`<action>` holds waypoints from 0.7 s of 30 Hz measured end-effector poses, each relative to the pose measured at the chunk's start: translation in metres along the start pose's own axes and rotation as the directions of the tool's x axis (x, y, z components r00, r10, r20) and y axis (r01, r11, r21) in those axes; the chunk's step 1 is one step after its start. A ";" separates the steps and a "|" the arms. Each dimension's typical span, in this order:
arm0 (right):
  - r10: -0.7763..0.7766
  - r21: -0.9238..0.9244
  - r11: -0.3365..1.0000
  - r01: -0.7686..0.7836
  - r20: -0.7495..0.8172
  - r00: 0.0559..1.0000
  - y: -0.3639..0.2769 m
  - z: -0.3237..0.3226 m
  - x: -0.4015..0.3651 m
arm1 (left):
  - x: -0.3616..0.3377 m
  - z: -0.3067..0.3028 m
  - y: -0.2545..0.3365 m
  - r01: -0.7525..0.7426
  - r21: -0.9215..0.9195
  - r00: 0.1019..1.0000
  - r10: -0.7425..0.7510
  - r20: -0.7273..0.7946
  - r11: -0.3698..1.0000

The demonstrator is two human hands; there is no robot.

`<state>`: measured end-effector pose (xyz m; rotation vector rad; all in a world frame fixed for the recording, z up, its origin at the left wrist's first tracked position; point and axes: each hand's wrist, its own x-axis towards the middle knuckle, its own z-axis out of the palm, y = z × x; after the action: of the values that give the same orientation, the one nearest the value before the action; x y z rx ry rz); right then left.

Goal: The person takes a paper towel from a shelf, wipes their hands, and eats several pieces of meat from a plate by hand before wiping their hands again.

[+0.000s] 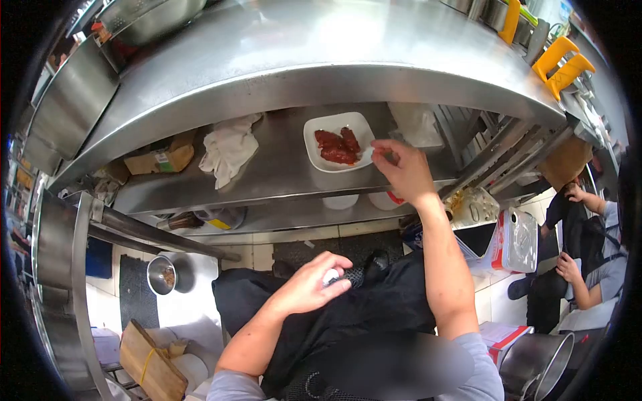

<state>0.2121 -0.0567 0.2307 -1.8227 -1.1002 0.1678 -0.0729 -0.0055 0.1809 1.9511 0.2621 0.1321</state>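
Observation:
A white square bowl (340,164) with dark red, sauce-coated pieces (338,147) in it stands on the metal shelf under the counter. My right hand (403,170) is at the bowl's right rim, its thumb and fingertips brought together there; whether they grip the rim is hard to see. My left hand (314,283) is in front of my dark apron (321,334), fingers curled around a small white object (330,277) that I cannot make out.
A white cloth (229,148) and a cardboard box (160,155) lie on the shelf to the left. The steel counter (321,43) overhangs it. A seated person (582,247) is at the right. A metal pot (537,364) stands at the lower right.

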 end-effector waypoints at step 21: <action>0.095 -0.688 0.716 0.119 0.265 0.960 0.004 0.040 0.086 | 0.001 0.021 -0.011 -0.077 0.096 0.968 0.052 0.244 0.992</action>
<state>0.2429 0.0330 0.2350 -2.5287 -1.5186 -0.0127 -0.0689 -0.0199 0.1630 2.0577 0.0452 -0.0781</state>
